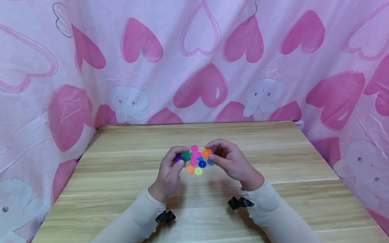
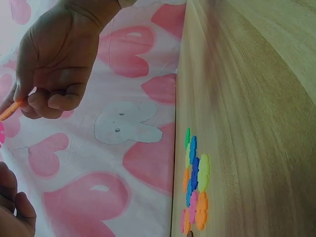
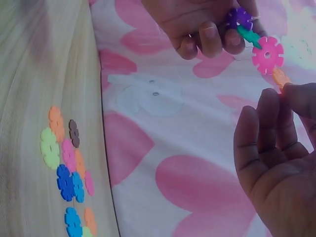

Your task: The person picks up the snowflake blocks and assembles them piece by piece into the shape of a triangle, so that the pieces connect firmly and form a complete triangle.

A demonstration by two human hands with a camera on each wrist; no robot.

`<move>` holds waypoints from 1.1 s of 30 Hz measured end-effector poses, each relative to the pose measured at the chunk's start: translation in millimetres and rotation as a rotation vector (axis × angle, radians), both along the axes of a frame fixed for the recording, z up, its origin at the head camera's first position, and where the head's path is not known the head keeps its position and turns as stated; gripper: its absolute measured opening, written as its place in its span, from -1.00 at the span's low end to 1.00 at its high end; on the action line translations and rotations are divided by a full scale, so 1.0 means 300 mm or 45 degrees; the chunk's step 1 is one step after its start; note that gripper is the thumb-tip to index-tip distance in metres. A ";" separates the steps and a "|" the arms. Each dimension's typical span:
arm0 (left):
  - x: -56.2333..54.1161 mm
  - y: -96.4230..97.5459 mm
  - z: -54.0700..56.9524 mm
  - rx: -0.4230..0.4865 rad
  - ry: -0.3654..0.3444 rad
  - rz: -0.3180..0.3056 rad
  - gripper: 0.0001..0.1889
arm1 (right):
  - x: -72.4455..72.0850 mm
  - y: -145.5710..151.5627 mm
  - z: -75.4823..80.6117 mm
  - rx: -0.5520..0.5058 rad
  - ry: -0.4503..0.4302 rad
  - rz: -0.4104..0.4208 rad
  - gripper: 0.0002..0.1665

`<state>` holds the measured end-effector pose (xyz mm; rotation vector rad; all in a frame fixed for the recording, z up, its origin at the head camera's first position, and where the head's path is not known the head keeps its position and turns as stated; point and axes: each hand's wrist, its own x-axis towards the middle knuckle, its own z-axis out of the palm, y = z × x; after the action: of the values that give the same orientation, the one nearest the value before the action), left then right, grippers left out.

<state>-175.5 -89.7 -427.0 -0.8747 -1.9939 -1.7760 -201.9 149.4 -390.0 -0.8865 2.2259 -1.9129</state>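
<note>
Raised over the table, my left hand (image 1: 168, 173) holds a purple notched snowflake disc (image 3: 233, 19) by its edge. A green disc (image 3: 248, 34) is slotted to the purple one and stands edge-on. Joined beyond it is a pink disc (image 3: 260, 61), facing the right wrist camera. Between thumb and index finger, my right hand (image 1: 232, 163) pinches an orange disc (image 3: 280, 77), whose edge meets the rim of the pink disc. The right hand's other fingers are loosely bent. In the left wrist view that orange disc (image 2: 11, 110) shows edge-on in the fingertips.
Below the hands, several loose discs lie flat on the wooden table (image 1: 121, 195), among them a yellow disc (image 3: 49, 148), a dark blue disc (image 3: 64, 182) and a brown disc (image 3: 74, 133). Behind the table hangs a pink heart-patterned cloth (image 1: 200, 87).
</note>
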 end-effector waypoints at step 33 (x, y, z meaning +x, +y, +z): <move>-0.002 0.004 0.012 -0.046 -0.148 0.057 -0.61 | 0.010 -0.021 -0.013 0.028 0.053 -0.033 -0.63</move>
<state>-176.2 -88.5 -423.2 -0.7476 -2.1069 -1.8087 -198.9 143.0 -393.9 -0.9065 2.2883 -1.8941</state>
